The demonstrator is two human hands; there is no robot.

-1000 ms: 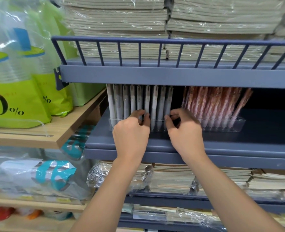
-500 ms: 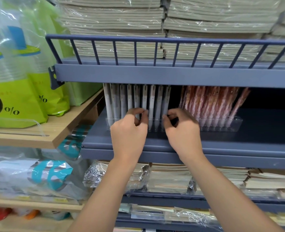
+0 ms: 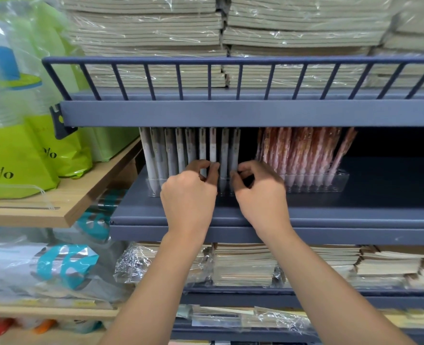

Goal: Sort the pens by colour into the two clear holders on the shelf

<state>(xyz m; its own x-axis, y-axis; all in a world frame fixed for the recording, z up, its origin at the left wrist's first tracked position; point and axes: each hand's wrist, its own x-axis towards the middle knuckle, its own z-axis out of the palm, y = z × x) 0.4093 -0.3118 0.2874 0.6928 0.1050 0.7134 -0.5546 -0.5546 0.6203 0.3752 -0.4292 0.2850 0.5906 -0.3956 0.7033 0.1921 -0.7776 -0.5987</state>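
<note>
On shelf: holders w/ white pens, red pens.

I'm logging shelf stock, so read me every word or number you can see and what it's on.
"0%" on the front green bag, cut off at the left edge.
"%" on the second green bag, rest hidden.
Markings on the white pens and red pens: too blurred to read.
No text visible on the notebook stacks.

Blue-grey shelf showing matt metal; clear holder gleaming, glossy plastic; side shelf showing smooth wood; notebook stacks glinting under film.
</note>
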